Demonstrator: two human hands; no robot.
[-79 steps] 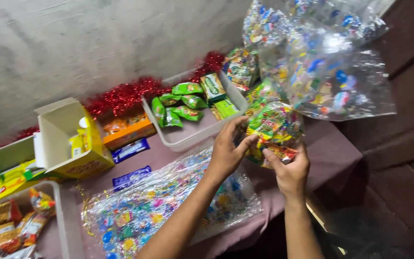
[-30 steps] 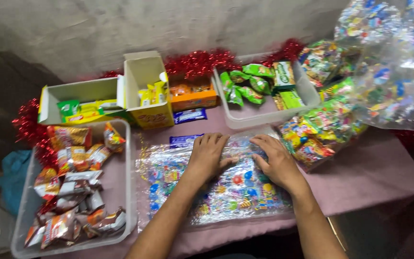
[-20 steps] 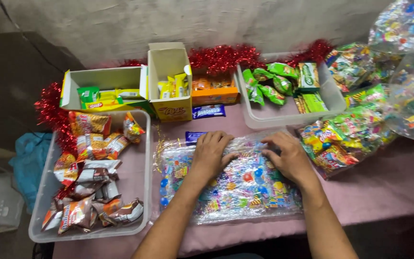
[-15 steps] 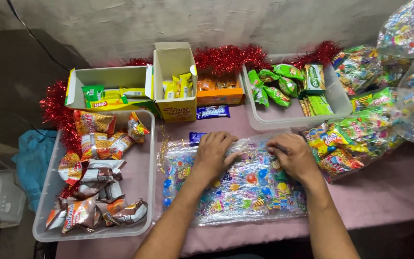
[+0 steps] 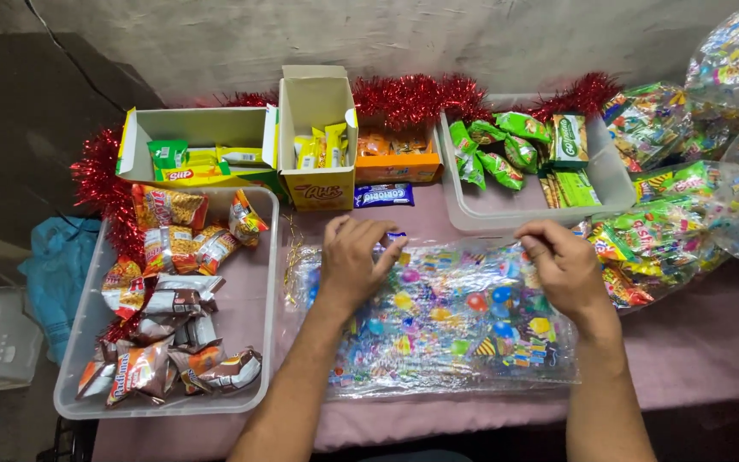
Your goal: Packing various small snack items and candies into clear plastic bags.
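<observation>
A flat clear plastic bag of colourful candies (image 5: 446,321) lies on the pink tablecloth in front of me. My left hand (image 5: 355,261) rests on its upper left part, fingers curled at the bag's top edge. Over at the upper right corner, my right hand (image 5: 562,265) pinches the bag's edge with its fingertips. Both forearms reach in from the bottom of the view.
A clear tub of snack packets (image 5: 250,398) stands at the left. Behind are a yellow open box (image 5: 198,128), a tall open carton (image 5: 316,184), an orange box (image 5: 397,169), a small blue bar (image 5: 384,195) and a grey tub of green packets (image 5: 613,184). Candy bags (image 5: 669,231) hang at right; red tinsel (image 5: 412,92) lines the back.
My view swung left from the hanging bags to the table. Both hands left the hanging bag, came down onto the flat candy bag and spread toward its upper corners.
</observation>
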